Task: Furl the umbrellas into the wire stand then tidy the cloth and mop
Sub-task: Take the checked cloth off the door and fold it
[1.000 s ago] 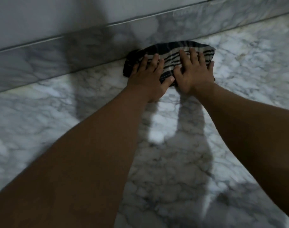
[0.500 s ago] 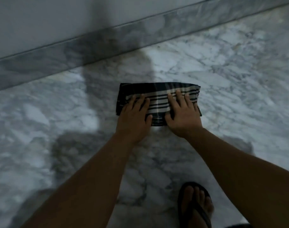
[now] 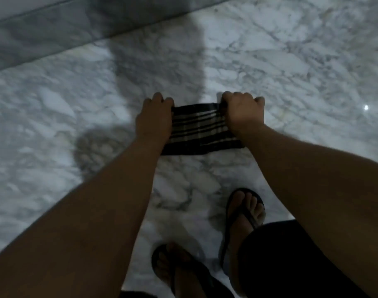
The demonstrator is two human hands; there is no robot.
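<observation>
A: Any txt, labels, brand names or nos. readable?
B: None. Nothing legible anywhere in view

left hand [image 3: 154, 119], right hand [image 3: 244, 112], fingers curled, gripping
</observation>
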